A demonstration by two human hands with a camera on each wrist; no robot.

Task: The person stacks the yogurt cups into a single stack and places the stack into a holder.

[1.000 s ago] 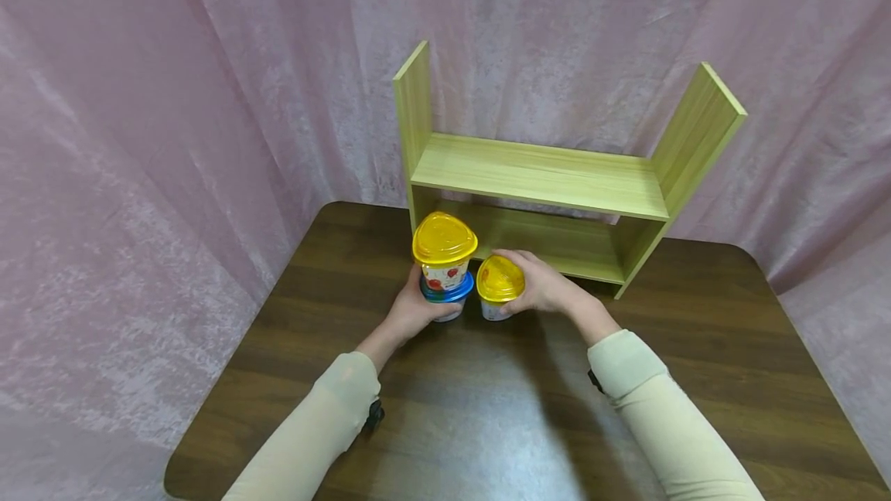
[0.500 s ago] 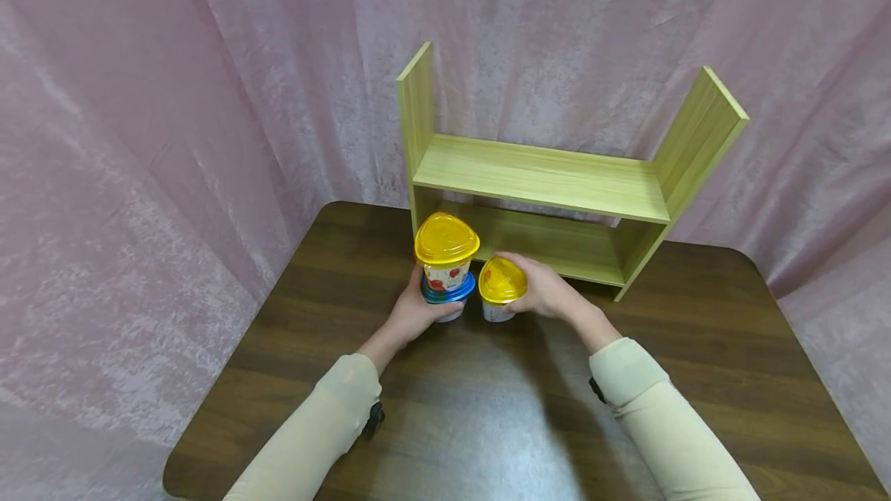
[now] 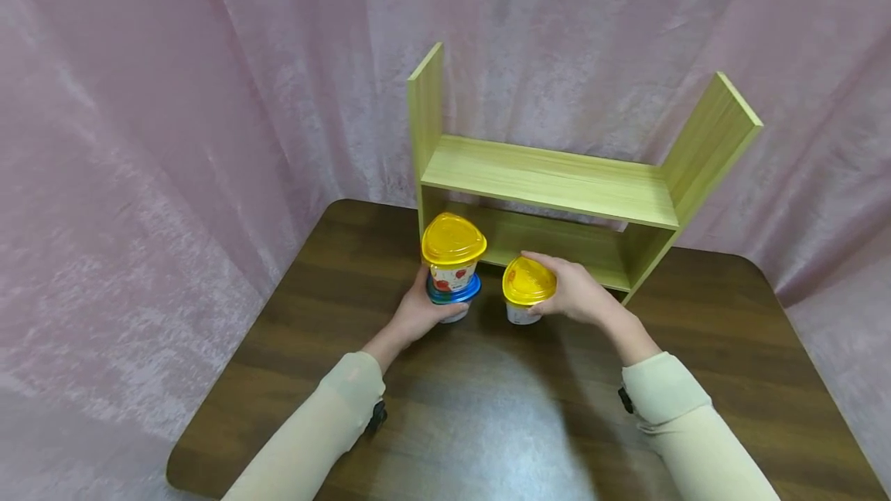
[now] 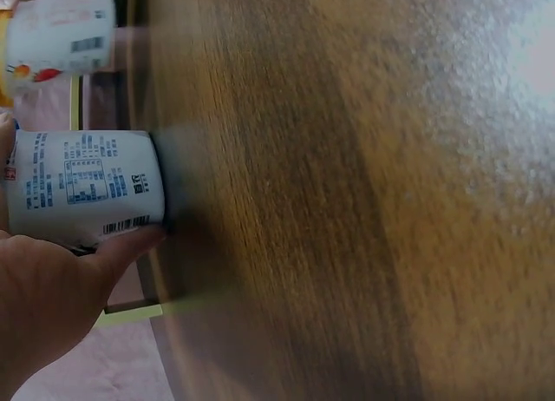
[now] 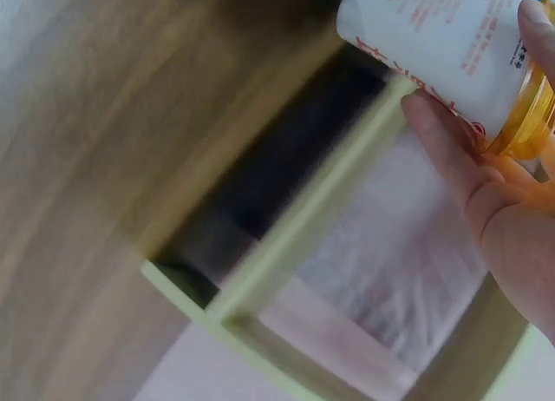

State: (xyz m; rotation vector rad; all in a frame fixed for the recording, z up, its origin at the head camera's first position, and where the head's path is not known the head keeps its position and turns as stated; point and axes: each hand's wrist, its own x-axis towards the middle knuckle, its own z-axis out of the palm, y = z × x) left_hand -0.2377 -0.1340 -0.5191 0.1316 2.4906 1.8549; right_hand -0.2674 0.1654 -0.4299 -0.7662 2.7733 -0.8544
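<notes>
My left hand [image 3: 419,308] grips a white tub with a blue lid [image 3: 455,292], low on the table. Stacked on that lid is a tub with a yellow lid [image 3: 454,242] and red fruit printed on its side. In the left wrist view, blue print and a barcode cover the gripped white tub [image 4: 87,188]. My right hand [image 3: 574,291] holds a second yellow-lidded tub [image 3: 527,284], apart from the stack on its right. The right wrist view shows my thumb and fingers around this tub [image 5: 434,49] near its yellow lid.
A pale wooden shelf [image 3: 550,180] with two tall sides stands behind the tubs, close to them. The dark brown table [image 3: 487,424] reaches toward me, with rounded corners. Pink curtains [image 3: 209,138] hang behind and to the left.
My right hand has moved right with its yellow-lidded tub, widening the gap to the stack. The left hand keeps its grip on the blue-lidded tub. The head view has shifted slightly.
</notes>
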